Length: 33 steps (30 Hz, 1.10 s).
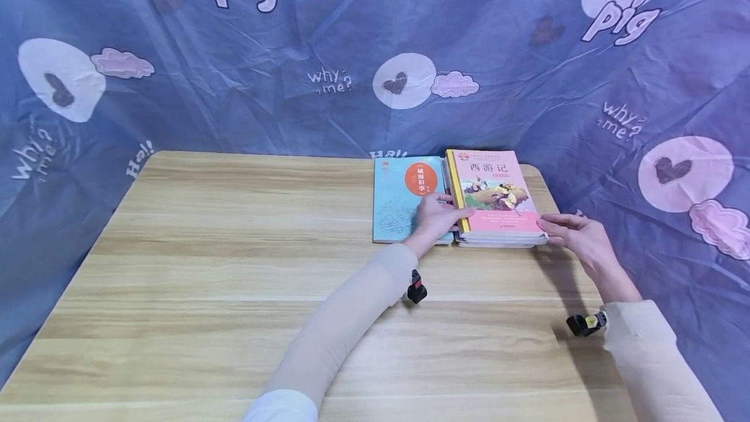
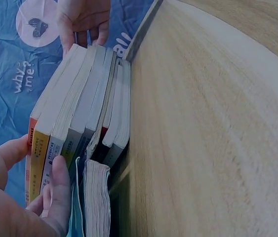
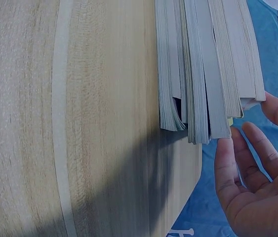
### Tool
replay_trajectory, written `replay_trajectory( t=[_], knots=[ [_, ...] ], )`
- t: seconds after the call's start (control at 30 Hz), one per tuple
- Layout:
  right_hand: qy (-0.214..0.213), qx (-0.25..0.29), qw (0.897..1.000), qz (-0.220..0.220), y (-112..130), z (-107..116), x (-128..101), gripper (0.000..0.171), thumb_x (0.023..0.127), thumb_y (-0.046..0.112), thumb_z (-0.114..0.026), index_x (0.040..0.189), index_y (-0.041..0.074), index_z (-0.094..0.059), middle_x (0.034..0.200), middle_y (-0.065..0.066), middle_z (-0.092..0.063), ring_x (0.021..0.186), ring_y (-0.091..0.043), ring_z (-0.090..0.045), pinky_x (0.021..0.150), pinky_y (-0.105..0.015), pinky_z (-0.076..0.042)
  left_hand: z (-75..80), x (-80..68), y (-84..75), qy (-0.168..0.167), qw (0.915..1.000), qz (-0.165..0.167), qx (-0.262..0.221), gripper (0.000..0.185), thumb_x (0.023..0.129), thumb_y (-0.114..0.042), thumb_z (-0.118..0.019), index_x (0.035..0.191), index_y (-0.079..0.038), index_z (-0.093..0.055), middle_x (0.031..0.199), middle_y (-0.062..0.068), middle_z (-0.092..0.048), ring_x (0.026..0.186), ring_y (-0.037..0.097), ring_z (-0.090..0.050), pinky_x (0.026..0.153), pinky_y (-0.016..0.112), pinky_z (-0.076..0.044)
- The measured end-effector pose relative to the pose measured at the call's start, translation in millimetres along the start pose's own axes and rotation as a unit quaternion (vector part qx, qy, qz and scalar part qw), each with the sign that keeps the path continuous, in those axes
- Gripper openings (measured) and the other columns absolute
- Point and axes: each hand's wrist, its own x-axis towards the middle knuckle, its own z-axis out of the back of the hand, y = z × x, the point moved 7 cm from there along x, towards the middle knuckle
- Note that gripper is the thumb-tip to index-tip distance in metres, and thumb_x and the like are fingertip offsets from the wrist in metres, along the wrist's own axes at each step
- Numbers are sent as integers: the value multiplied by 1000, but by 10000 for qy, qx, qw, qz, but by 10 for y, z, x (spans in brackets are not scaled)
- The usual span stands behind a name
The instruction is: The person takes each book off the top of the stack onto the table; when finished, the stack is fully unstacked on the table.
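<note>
A stack of several books [image 2: 74, 98] stands at the table's back right, topped by a pink book [image 1: 498, 187] with a yellow spine. My left hand [image 1: 436, 217] is at its spine side; the thumb lies over the top cover's edge and the fingers rest against the spines. My right hand [image 3: 262, 182] touches the opposite side near the front corner with its fingertips, one at the top book's corner and the thumb lower down. Left of the stack, partly behind my left hand, lies a light blue book [image 1: 392, 197] with an orange oval. The book edges are slightly uneven.
The wooden table [image 1: 234, 279] extends to the left and front of the books. Blue printed cloth [image 1: 328, 31] hangs along the back and both sides. The table's right edge runs close to the stack.
</note>
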Motion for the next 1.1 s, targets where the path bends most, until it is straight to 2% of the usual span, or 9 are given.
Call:
replay_trajectory(
  t=[0.13,0.37,0.5,0.73,0.97,1.1],
  knots=[
    [-7,96,10000,22,-4,17,-14,21,97,19,-79,91,40,-78,85,25,-76,75,4,-73,68,-12,-62,-4,6,9,208,9990,68,-398,43,82,-16,-93,118,-6,-71,100,9,-79,77,25,-79,64,31,-69],
    [62,287,9995,110,12,12,-52,20,95,14,-80,94,35,-80,87,24,-78,75,5,-73,67,-14,-63,9,2,32,603,9943,239,-845,38,85,-7,-88,119,-2,-72,97,10,-79,65,15,-72,64,28,-69],
    [79,353,9993,82,6,16,-57,19,95,13,-80,97,32,-81,89,24,-77,76,6,-72,67,-15,-64,29,-14,40,775,9927,243,-894,39,87,-4,-85,123,-1,-72,102,11,-78,67,16,-73,67,29,-70],
    [182,348,9992,40,-10,10,-51,24,97,11,-77,96,35,-80,89,25,-76,76,6,-72,68,-14,-64,112,-22,68,922,9914,162,-910,38,87,-1,-83,123,-3,-73,107,11,-77,85,23,-78,75,30,-70],
    [328,537,9979,-120,-48,7,-52,25,99,12,-75,94,36,-78,88,24,-78,76,5,-72,70,-14,-64,228,-69,124,1081,9869,320,-1152,38,90,-3,-81,127,-6,-72,111,10,-76,91,20,-78,78,31,-70],
    [317,329,9988,-186,-65,13,-52,24,99,14,-75,93,38,-78,88,25,-77,76,5,-72,71,-14,-64,288,-101,144,1149,9848,392,-1246,39,92,-4,-79,130,-8,-70,114,10,-74,90,18,-77,81,32,-70]
  ],
)
